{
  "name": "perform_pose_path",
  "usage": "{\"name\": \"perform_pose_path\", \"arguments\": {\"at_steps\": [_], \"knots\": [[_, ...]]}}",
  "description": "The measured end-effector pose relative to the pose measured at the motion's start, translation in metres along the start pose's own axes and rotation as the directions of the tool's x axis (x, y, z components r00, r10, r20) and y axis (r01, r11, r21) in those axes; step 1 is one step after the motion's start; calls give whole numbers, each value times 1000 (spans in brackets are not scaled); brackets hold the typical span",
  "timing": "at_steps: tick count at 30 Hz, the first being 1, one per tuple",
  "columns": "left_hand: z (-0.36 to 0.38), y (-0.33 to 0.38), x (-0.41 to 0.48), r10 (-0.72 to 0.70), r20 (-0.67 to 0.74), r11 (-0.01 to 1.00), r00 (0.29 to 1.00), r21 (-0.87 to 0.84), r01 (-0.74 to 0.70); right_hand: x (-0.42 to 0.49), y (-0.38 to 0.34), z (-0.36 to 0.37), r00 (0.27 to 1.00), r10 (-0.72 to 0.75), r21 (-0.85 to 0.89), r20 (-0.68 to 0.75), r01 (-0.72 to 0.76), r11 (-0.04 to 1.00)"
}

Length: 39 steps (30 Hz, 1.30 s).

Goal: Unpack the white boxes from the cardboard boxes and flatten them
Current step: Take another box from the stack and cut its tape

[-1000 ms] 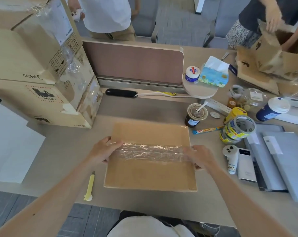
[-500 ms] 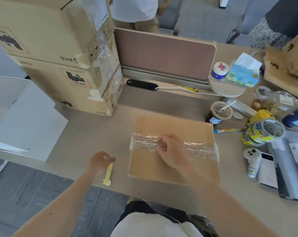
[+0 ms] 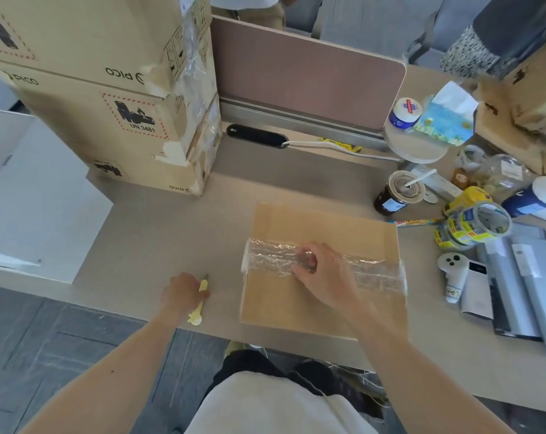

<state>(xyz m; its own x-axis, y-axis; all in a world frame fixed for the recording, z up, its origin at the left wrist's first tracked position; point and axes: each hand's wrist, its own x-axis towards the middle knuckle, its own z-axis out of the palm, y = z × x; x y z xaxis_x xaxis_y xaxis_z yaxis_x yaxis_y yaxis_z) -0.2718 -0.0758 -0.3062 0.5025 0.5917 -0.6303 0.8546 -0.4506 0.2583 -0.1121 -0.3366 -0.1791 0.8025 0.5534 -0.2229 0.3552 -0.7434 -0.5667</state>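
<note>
A closed brown cardboard box [image 3: 296, 305] lies flat on the desk in front of me, sealed across its middle by a wide strip of crinkled clear tape [image 3: 371, 270]. My right hand [image 3: 321, 274] rests on the tape with its fingers curled, pinching at the film. My left hand [image 3: 184, 292] is at the desk's near edge, left of the box, and grips a small yellow cutter [image 3: 198, 303]. Two large stacked cardboard boxes [image 3: 102, 89] stand at the back left. White flat boxes [image 3: 37, 202] lie at the far left.
The right side of the desk is crowded: a drink cup with straw [image 3: 398, 192], tape rolls [image 3: 472, 227], a white controller [image 3: 453, 274], grey laptops [image 3: 525, 283], a tissue pack [image 3: 443, 120]. A brown divider panel [image 3: 306, 73] stands behind. Other people work at the far side.
My left hand left the box, reached the yellow cutter at the desk edge and closed around it. My right hand moved from the box's right end to the middle of the tape.
</note>
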Motion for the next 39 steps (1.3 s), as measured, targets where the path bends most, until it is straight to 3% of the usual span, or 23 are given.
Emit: {"name": "perform_pose_path", "arguments": {"at_steps": [3,6,10,15,20,24,28,30,34,37,39], "knots": [[-11,9,0,26,18,996,1000,-83,-24,0,-2,0,999,41,26,8,-41,999],[-27,26,-2,78,-63,941,995,-326,-94,2,-6,-3,996,88,80,9,-88,993],[-56,54,-20,216,-77,735,973,-644,-214,3,-20,1,993,117,257,-27,-106,961],[-78,90,-51,421,-71,520,904,-798,-305,3,-50,10,989,146,480,33,-144,866],[-86,108,-71,568,-49,346,821,-892,-292,3,-75,19,965,151,764,215,-263,589],[-84,112,-73,614,-41,310,788,-906,-289,-3,-86,23,937,86,840,339,-342,421],[-82,114,-68,646,-15,315,763,-905,-284,-8,-89,25,936,60,909,347,-352,224],[-82,117,-66,646,-20,354,763,-878,-322,-8,-91,24,943,78,926,325,-334,175],[-85,115,-53,570,-143,520,809,-700,-489,-1,-80,20,943,225,935,244,-290,205],[-84,104,-45,592,-122,640,796,-528,-557,3,-64,9,940,318,856,121,-261,447],[-77,98,-42,650,-22,673,760,-446,-589,5,-52,2,961,276,714,29,-213,667]]}}
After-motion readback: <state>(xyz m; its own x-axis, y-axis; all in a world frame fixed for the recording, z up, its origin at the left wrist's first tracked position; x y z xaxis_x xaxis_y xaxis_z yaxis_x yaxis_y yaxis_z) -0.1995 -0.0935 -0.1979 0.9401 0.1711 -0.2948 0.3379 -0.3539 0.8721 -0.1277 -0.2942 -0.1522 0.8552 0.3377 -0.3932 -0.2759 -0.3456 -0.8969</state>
